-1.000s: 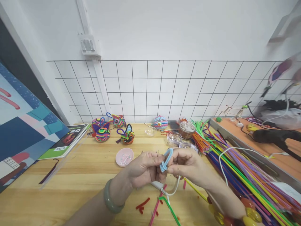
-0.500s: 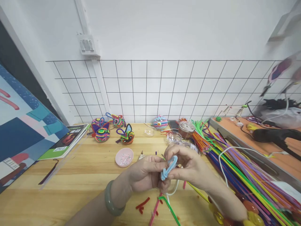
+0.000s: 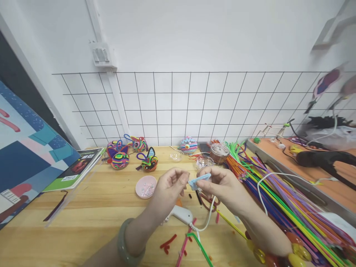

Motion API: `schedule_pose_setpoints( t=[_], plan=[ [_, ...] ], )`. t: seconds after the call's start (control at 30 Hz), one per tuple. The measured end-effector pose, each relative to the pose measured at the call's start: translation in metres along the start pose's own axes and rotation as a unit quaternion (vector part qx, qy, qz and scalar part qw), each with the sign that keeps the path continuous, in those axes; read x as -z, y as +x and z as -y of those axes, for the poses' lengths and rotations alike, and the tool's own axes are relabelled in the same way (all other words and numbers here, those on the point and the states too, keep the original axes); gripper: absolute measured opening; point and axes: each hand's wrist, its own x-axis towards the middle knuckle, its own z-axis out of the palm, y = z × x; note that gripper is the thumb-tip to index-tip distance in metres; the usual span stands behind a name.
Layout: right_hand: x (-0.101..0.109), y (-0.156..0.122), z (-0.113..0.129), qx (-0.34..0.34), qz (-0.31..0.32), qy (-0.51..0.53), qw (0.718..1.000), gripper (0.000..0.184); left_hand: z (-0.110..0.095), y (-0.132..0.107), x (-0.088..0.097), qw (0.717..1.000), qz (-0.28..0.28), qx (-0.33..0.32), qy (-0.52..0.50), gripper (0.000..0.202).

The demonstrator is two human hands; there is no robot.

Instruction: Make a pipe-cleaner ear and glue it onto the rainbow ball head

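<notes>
My right hand (image 3: pixel 222 181) pinches a folded light-blue pipe-cleaner piece (image 3: pixel 204 177) between thumb and fingers. My left hand (image 3: pixel 174 183) is beside its left end, thumb and fingertips closed together; whether anything is between them I cannot make out. Below the hands lies a white corded tool that looks like a glue gun (image 3: pixel 182 214), partly hidden by my left wrist. Dark-red looped handles (image 3: pixel 210 203), like those of scissors, show under my right hand. A pink dish (image 3: pixel 145 187) holding small shiny bits stands left of my left hand.
Several colourful pipe-cleaner ornaments (image 3: pixel 150 160) sit along the back. A striped blue-and-pink ball (image 3: pixel 188 144) and clear round containers (image 3: pixel 219 151) are near the wall. Bundled pipe cleaners (image 3: pixel 278 193) cover the right side. Red scraps (image 3: pixel 168 243) and a green pipe cleaner (image 3: pixel 198 246) lie in front.
My left hand has drawn away from the blue piece to its left, fingers now closed. The blue piece has tilted flatter in my right hand. The white tool has come into view.
</notes>
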Motion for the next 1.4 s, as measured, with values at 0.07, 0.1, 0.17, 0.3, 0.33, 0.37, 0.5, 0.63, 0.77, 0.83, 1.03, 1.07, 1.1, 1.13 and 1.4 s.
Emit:
schedule_pose_setpoints(
  t=[0.07, 0.1, 0.17, 0.3, 0.33, 0.37, 0.5, 0.63, 0.77, 0.83, 1.03, 1.07, 1.1, 1.13, 1.4],
  plan=[
    [0.002, 0.004, -0.003, -0.008, -0.010, -0.006, 1.000, 0.024, -0.004, -0.002, 0.001, 0.998, -0.020, -0.049, 0.047, 0.022],
    [0.003, 0.005, -0.005, -0.008, -0.008, -0.006, 1.000, 0.024, -0.005, -0.003, 0.001, 0.996, -0.017, -0.057, 0.062, 0.023],
    [0.004, 0.007, -0.008, -0.009, -0.001, -0.002, 1.000, 0.025, -0.005, -0.005, 0.001, 0.995, 0.002, -0.055, 0.080, 0.025],
    [0.001, 0.008, -0.013, -0.013, 0.007, 0.009, 1.000, 0.025, -0.002, -0.006, -0.001, 0.994, 0.037, -0.053, 0.083, 0.018],
    [0.000, 0.008, -0.012, -0.014, 0.007, 0.013, 1.000, 0.025, -0.002, -0.006, -0.002, 0.995, 0.028, -0.052, 0.082, 0.016],
    [-0.001, 0.008, -0.011, -0.015, 0.004, 0.016, 1.000, 0.026, -0.003, -0.005, -0.003, 0.996, 0.014, -0.049, 0.079, 0.015],
    [0.000, 0.006, -0.003, -0.048, 0.002, 0.012, 0.999, 0.029, -0.006, -0.002, -0.002, 0.997, -0.044, -0.041, 0.049, 0.010],
    [0.001, 0.003, 0.000, -0.077, 0.025, -0.039, 0.996, 0.032, -0.006, 0.002, 0.001, 0.996, -0.085, -0.024, 0.033, 0.007],
    [-0.006, -0.001, 0.000, -0.048, 0.031, -0.058, 0.997, 0.030, -0.003, 0.003, 0.002, 0.995, -0.072, -0.033, 0.054, 0.010],
    [-0.011, -0.002, 0.000, -0.035, 0.011, -0.063, 0.997, 0.029, -0.001, 0.002, 0.001, 0.995, -0.064, -0.040, 0.063, 0.012],
    [-0.016, -0.002, -0.004, 0.006, -0.029, -0.100, 0.995, 0.025, -0.004, -0.003, -0.005, 0.996, -0.057, -0.026, 0.064, 0.013],
    [-0.016, -0.002, -0.005, 0.011, -0.034, -0.105, 0.994, 0.025, -0.005, -0.003, -0.007, 0.996, -0.058, -0.025, 0.062, 0.012],
    [-0.016, -0.002, -0.007, 0.013, -0.038, -0.110, 0.993, 0.025, -0.005, -0.004, -0.008, 0.996, -0.059, -0.025, 0.059, 0.012],
    [-0.016, -0.002, -0.007, 0.014, -0.041, -0.114, 0.993, 0.026, -0.006, -0.004, -0.009, 0.996, -0.060, -0.025, 0.056, 0.012],
    [-0.017, -0.004, -0.007, 0.036, -0.057, -0.144, 0.987, 0.023, 0.007, -0.003, -0.006, 0.996, -0.031, -0.032, 0.075, 0.016]
  ],
)
